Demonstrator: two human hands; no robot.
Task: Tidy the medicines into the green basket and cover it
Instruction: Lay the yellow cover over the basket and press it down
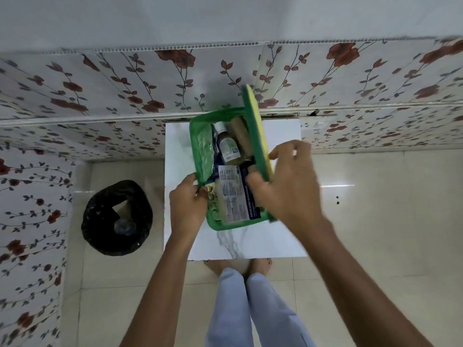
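Green basket [200, 136] on white table [280, 136], medicines inside. Left hand [188, 204] pinching near-left rim. Right hand [285, 186] gripping lid [255, 131], tilted over right wall. Risk: lid jamming on tall bottle [226, 144].

Both forearms are bare to the frame's edge — no sleeve, watch, ring or band shows on the left hand [186, 204] or the right hand [288, 186]. The trousers [250, 309] are pale blue and loose — the feet [260, 265] below them bare, without shoes or socks.
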